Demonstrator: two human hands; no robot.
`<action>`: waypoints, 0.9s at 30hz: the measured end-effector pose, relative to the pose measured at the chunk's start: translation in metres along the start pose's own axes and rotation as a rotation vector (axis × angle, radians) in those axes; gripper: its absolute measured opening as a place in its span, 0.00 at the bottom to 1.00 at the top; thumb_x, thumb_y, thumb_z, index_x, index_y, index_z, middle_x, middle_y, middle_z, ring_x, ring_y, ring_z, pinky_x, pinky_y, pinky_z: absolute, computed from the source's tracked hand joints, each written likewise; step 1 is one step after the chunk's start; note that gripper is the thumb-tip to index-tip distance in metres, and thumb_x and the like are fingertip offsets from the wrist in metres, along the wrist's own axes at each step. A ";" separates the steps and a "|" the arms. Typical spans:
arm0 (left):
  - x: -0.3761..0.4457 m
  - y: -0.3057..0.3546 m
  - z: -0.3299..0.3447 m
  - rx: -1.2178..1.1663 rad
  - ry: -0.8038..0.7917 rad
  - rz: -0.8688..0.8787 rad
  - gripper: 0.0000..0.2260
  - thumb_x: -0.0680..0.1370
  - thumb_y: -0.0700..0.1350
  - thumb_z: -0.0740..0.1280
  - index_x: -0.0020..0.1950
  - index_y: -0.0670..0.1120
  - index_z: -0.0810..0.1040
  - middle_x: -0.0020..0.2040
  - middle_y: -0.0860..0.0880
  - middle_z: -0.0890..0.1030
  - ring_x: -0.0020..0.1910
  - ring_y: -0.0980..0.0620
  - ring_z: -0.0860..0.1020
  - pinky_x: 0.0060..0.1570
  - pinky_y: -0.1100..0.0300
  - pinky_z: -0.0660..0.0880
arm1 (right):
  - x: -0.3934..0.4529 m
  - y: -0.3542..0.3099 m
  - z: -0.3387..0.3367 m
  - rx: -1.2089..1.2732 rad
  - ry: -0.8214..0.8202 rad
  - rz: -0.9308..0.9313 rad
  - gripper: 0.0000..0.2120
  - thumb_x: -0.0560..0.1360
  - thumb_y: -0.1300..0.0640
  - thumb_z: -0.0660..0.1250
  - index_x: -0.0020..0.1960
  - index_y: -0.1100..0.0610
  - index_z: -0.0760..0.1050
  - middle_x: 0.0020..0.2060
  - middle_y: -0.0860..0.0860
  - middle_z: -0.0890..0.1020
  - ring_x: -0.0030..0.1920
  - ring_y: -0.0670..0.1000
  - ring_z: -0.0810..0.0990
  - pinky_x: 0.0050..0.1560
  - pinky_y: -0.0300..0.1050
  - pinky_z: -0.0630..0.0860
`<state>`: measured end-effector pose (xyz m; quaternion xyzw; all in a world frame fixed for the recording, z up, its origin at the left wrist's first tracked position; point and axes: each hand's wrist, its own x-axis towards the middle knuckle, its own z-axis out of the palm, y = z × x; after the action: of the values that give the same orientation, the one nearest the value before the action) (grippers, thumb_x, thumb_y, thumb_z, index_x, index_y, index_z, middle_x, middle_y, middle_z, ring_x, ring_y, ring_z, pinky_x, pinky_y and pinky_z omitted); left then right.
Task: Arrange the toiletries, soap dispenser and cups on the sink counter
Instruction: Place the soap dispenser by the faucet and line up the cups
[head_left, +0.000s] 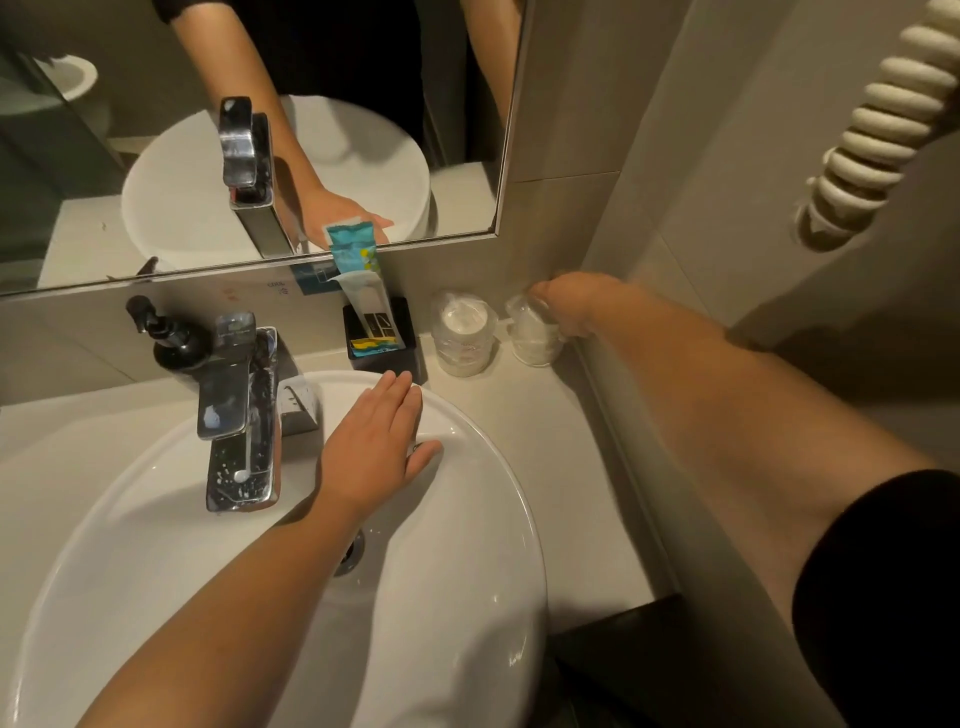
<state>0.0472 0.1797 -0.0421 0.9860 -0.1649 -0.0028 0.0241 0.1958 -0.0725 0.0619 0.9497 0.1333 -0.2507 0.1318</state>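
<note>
Counter (524, 415) at the sink, seen from my head camera; two wrapped cups stand at its back right corner. My right hand (571, 306) curls its fingers round the right cup (532, 338); the left cup (464, 332) stands just beside it, apart. One black holder (384, 338) at the back edge carries sachets (358, 254), their print too small to read. One black soap dispenser (174, 338) stands at the back edge, left of the tap (241, 410). My left hand (374, 441) lies flat, fingers straight, on the basin (457, 571) rim, holding nothing; faint wall lettering reads "COOL".
</note>
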 end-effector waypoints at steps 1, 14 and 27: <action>0.000 0.000 0.000 0.003 -0.004 -0.001 0.32 0.78 0.63 0.52 0.73 0.41 0.66 0.73 0.42 0.67 0.74 0.43 0.64 0.71 0.49 0.61 | 0.004 -0.001 0.002 -0.001 -0.006 -0.002 0.27 0.76 0.62 0.64 0.74 0.55 0.64 0.65 0.58 0.74 0.63 0.61 0.75 0.59 0.52 0.73; 0.000 0.000 0.002 -0.021 0.001 -0.003 0.33 0.78 0.64 0.50 0.73 0.42 0.66 0.73 0.42 0.68 0.73 0.43 0.65 0.70 0.48 0.63 | 0.013 -0.002 0.002 0.127 0.010 0.057 0.24 0.79 0.63 0.59 0.74 0.57 0.64 0.68 0.59 0.70 0.66 0.62 0.72 0.63 0.51 0.70; 0.000 0.000 0.003 0.022 0.010 -0.008 0.33 0.78 0.65 0.50 0.74 0.43 0.65 0.74 0.43 0.67 0.74 0.44 0.63 0.71 0.51 0.59 | 0.014 0.007 0.018 0.284 0.154 0.025 0.18 0.80 0.57 0.57 0.69 0.56 0.71 0.63 0.60 0.75 0.60 0.62 0.76 0.49 0.49 0.69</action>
<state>0.0473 0.1793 -0.0456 0.9868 -0.1610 0.0040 0.0142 0.2018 -0.0822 0.0415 0.9768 0.0944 -0.1920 -0.0112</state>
